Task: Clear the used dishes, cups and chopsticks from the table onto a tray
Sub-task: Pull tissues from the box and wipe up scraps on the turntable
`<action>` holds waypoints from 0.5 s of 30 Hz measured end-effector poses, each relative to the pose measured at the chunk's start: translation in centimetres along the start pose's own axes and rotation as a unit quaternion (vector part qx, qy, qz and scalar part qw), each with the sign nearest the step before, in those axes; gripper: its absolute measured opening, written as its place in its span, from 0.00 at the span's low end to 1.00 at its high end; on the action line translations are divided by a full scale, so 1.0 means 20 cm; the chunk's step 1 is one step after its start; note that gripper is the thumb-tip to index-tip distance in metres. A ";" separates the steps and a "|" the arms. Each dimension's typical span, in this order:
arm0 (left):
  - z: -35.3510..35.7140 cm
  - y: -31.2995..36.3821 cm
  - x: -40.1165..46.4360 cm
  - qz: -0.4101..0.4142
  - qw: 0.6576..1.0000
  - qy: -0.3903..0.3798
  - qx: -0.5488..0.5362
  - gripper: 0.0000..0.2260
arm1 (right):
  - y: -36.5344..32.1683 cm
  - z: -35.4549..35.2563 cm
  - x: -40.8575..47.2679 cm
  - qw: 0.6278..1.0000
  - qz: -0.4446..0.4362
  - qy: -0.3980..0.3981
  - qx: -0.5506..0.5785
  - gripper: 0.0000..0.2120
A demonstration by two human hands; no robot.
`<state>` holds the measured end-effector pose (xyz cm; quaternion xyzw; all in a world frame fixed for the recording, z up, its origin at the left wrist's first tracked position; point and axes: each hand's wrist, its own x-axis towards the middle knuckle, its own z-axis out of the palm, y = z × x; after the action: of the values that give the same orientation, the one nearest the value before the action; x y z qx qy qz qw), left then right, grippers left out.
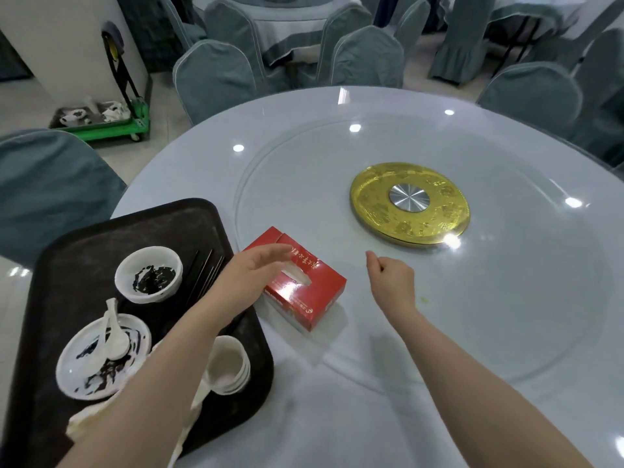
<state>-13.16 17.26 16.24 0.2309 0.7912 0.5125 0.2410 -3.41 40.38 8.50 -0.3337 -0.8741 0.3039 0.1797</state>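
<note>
My left hand (pixel 251 270) reaches out over the red tissue box (pixel 302 282), fingers loosely extended and gripping nothing; it hovers at the box's slot, and I cannot tell whether it touches the card. My right hand (pixel 391 275) hangs above the bare bench (pixel 506 315) to the right of the box, its fingers curled into a loose fist with nothing in it. The dark tray (pixel 50 265) sits on the bench at my near left, just beside the tissue box. On it stand a white bowl (pixel 148 273) smeared with dark sauce, a white plate (pixel 101 358) streaked the same way with a white spoon (pixel 116 336) lying in it, and a stack of small white cups (pixel 228 364) near the tray's right edge. Dark chopsticks (pixel 204 275) lie on the tray between the bowl and my left forearm. A gold disc (pixel 410 204) with a silver hub marks the middle of the glass turntable (pixel 337 359). Grey-covered chairs (pixel 216 79) ring the far side, and a green cart (pixel 111 125) stands on the floor beyond.
</note>
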 end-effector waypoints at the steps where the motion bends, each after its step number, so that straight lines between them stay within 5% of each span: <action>1: 0.01 0.02 -0.03 0.002 1.000 0.006 -0.021 0.18 | -0.07 -0.01 -0.01 1.000 -0.008 -0.001 0.020 0.27; 11: -0.27 -0.14 -0.44 -0.032 0.983 0.105 -0.148 0.17 | -0.86 0.19 -0.29 0.961 -0.210 -0.178 -0.003 0.29; 15: -0.46 -0.36 -0.65 -0.073 0.972 0.189 -0.123 0.16 | -1.09 0.39 -0.46 0.950 -0.165 -0.265 0.034 0.31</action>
<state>-9.52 0.27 14.82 0.0402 0.7681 0.6210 0.1508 -11.26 17.95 15.82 -0.0860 -0.9224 0.3766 0.0009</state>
